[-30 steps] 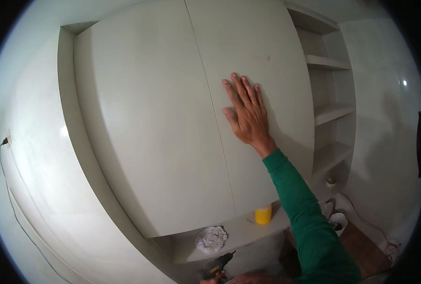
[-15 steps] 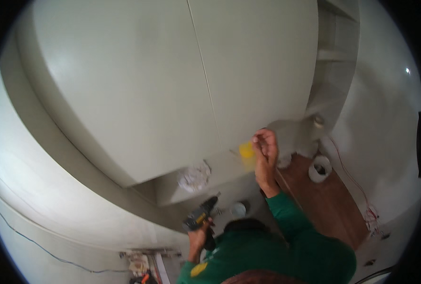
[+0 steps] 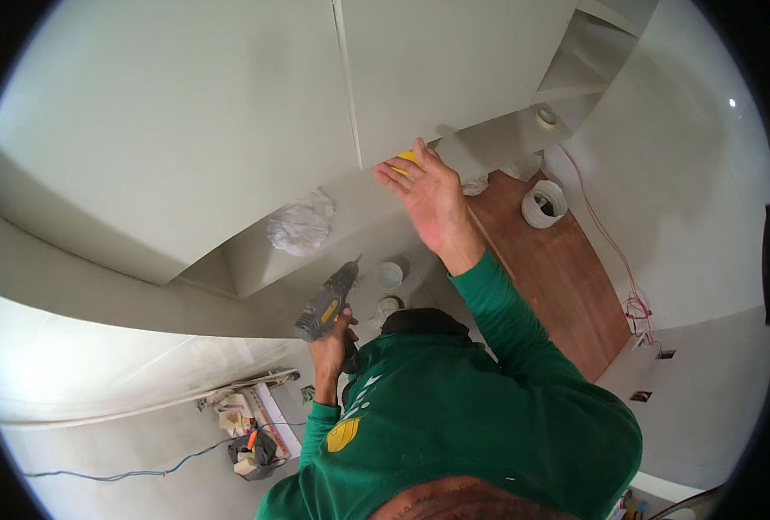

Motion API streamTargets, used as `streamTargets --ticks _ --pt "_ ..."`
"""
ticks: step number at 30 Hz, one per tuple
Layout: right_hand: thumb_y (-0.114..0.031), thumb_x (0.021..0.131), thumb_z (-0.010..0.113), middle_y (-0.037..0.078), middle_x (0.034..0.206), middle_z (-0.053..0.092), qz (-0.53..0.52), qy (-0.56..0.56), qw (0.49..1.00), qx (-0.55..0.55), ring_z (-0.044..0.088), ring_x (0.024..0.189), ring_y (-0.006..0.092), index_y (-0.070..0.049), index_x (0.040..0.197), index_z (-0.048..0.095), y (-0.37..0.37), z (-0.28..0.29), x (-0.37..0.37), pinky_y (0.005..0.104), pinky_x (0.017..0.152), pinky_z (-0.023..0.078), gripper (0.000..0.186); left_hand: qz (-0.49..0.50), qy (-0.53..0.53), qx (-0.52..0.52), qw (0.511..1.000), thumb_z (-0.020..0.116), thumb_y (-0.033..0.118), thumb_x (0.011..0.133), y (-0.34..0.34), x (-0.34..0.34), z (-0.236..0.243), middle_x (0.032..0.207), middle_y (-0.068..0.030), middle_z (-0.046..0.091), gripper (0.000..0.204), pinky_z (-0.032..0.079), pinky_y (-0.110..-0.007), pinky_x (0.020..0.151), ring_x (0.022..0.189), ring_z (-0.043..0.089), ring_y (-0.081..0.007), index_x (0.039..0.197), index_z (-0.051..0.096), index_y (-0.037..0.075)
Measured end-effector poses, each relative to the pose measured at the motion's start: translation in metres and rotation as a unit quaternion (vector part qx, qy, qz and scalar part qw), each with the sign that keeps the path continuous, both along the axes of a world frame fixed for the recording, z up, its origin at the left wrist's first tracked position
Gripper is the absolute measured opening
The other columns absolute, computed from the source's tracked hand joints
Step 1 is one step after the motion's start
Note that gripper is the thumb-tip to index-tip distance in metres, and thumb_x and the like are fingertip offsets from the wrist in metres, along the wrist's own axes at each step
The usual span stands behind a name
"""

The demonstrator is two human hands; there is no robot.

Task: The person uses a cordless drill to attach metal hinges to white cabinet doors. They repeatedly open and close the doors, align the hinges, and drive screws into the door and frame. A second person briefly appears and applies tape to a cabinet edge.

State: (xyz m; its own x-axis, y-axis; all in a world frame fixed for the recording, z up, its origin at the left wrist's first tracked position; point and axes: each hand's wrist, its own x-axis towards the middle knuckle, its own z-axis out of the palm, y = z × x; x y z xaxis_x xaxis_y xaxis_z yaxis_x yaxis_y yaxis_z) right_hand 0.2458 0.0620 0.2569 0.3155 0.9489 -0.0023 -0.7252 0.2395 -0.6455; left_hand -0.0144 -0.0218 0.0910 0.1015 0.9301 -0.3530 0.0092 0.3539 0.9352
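At the far left a blue cable [image 3: 116,475] ran across the floor toward a heap [image 3: 253,438] of tools and wrappings. Above it, the left door [image 3: 142,113] of the pale cabinet filled much of the upper left. The crumpled sheet [image 3: 302,227], whitish, lay on the ledge [image 3: 268,270] below that door. Nearer the body, the left hand [image 3: 328,348] was closed around the handle of the drill [image 3: 322,308], clamped on it with the fingers wrapped over. The dark body of the drill sat just above the grip, beyond the knuckles, and its bit pointed up and rightward, toward the ledge and clear of the sheet. Just right of the bit stood a pale tub [image 3: 391,276]. Farther right, the right hand [image 3: 432,204] was raised with the palm turned up, the fingers reaching left and the thumb standing apart from them; it gripped nothing. Its fingertips were at the lower edge of the right door [image 3: 454,65], though whether they touched it could not be told. A yellow thing [image 3: 408,157], mostly hidden, showed between thumb and fingers. To the right, a white bucket [image 3: 544,204] stood on a brown board [image 3: 549,273], with a roll [image 3: 545,118] beyond it near the shelves [image 3: 586,56]. A red cord [image 3: 606,232] trailed down along the board's right side.
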Motion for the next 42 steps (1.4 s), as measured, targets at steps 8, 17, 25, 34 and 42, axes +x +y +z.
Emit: streamTargets --ticks 8,17,25,34,42 --pt "-0.038 0.105 0.062 0.011 0.12 0.062 -0.003 -0.011 1.0 -0.002 0.062 0.114 0.0292 -0.01 0.133 0.054 -0.111 -0.012 0.001 0.0449 0.102 0.049 0.041 -0.073 0.026 0.014 0.997 0.078 0.025 0.094 0.01 -0.011 0.009 0.087 -0.0084 0.075 0.031 0.051 -0.032 0.059 0.063 0.066 -0.0167 0.116 0.073 0.003" --pt "-0.046 0.109 0.049 0.016 0.126 0.065 -0.377 0.042 0.923 -0.066 0.067 0.108 0.0314 -0.001 0.143 0.05 -0.269 -0.053 0.031 0.0453 0.091 0.059 0.057 -0.18 -0.018 0.046 0.983 0.08 0.025 0.095 0.019 -0.047 0.012 0.09 -0.0078 0.075 0.032 0.053 -0.03 0.062 0.066 0.066 -0.0146 0.118 0.073 0.003" --pt "-0.065 0.108 0.044 0.023 0.12 0.064 -0.328 -0.125 0.936 0.008 0.064 0.104 0.0318 0.0 0.138 0.054 -0.318 -0.009 0.029 0.0406 0.081 0.055 0.072 -0.238 -0.044 0.09 0.966 0.08 0.021 0.096 0.025 -0.072 0.06 0.089 -0.0039 0.074 0.027 0.054 -0.03 0.064 0.071 0.067 -0.0133 0.115 0.075 0.003" --pt "-0.06 0.11 0.045 0.021 0.121 0.066 -0.375 -0.047 0.924 0.058 0.065 0.105 0.0311 -0.003 0.141 0.054 -0.3 -0.038 0.026 0.0407 0.087 0.054 0.066 -0.287 0.031 0.11 0.951 0.077 0.029 0.1 0.024 -0.076 0.101 0.091 -0.0052 0.073 0.028 0.058 -0.031 0.07 0.072 0.065 -0.0119 0.108 0.073 0.003" --pt "-0.044 0.094 0.081 0.018 0.166 0.038 0.058 -0.531 0.844 -0.047 0.05 0.143 0.0338 -0.001 0.163 0.027 -0.204 -0.073 -0.134 0.0444 0.118 0.041 0.098 -0.268 -0.011 0.24 0.933 0.083 0.033 0.095 0.012 -0.057 0.134 0.107 -0.0102 0.07 0.044 0.054 -0.037 0.085 0.097 0.065 -0.0201 0.121 0.068 0.001"
